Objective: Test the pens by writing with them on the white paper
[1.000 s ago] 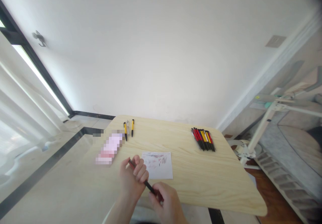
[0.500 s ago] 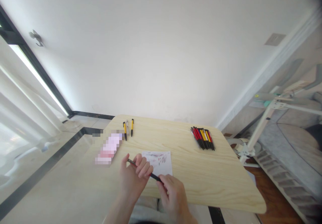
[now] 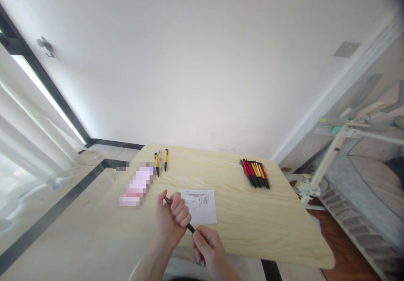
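Observation:
My left hand (image 3: 174, 214) is wrapped round the upper part of a dark pen (image 3: 190, 228), its thumb up beside the pen's top end. The fingers of my right hand (image 3: 208, 245) pinch the lower black end of the same pen, hiding its tip. The pen slants down to the right over the table's front part. Just behind the hands lies a white sheet of paper (image 3: 203, 209) with dark and reddish scribbles; my left hand covers part of its left side.
A row of red, yellow and black pens (image 3: 255, 174) lies at the right of the wooden table (image 3: 202, 163). At the back left are two yellow pens (image 3: 166, 160) and a clear one (image 3: 160, 160), beside a blurred pink item (image 3: 138, 186). A wall stands behind.
My left hand has closed more tightly round the pen. My right hand has shifted slightly down and left, with its fingers curled closer round the pen's lower end.

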